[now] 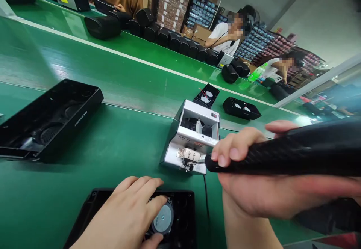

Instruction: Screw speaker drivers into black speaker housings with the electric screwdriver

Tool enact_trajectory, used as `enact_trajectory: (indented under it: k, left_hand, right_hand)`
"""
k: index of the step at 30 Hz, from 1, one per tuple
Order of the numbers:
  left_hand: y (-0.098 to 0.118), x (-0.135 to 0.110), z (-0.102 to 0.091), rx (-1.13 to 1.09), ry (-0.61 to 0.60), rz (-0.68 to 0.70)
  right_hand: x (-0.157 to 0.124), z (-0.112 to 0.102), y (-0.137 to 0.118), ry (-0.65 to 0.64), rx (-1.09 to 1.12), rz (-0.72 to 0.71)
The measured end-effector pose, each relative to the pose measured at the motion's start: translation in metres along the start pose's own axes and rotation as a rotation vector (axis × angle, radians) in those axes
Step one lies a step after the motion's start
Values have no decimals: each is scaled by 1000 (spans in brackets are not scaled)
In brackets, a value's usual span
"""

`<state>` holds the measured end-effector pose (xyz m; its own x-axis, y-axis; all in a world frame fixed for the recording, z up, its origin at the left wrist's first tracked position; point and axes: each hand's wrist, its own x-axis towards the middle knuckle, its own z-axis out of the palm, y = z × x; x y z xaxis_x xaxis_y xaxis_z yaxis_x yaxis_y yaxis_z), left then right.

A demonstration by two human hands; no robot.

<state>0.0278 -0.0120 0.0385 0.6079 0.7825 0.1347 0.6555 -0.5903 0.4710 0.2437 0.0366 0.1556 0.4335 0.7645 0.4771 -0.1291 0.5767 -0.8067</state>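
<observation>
My right hand [248,166] is wrapped around a black electric screwdriver [296,149], which lies nearly level across the right of the view. The driver's thin metal bit points left into the front of a silver screw feeder [194,136], at its small metal pick-up block. Lower in the view, my left hand [132,207] spans a round grey speaker driver [163,217], thumb and fingers at its edge. That driver sits inside an open black speaker housing [184,211], partly hidden under the hand and wrist.
Another open black housing [84,117] lies at left. Behind the feeder are a black panel with speaker drivers [208,94] and a smaller housing [242,108]. A cable [207,200] runs from the feeder. Across the line sit several people, with a row of black speakers [175,42].
</observation>
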Motion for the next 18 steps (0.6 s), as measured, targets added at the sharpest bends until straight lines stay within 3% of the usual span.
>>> enact_trajectory:
  k: [3,8,18]
  left_hand:
    - [-2,-1,1,14,-37,6]
    - [1,3,-2,34,-97,6]
    - [7,6,-13,-26,-218,-75]
  right_hand:
    - [2,2,18,-117,-10,24]
    - [-4,-2,37,-191,2,96]
    - [-2,-3,40,-188,4,51]
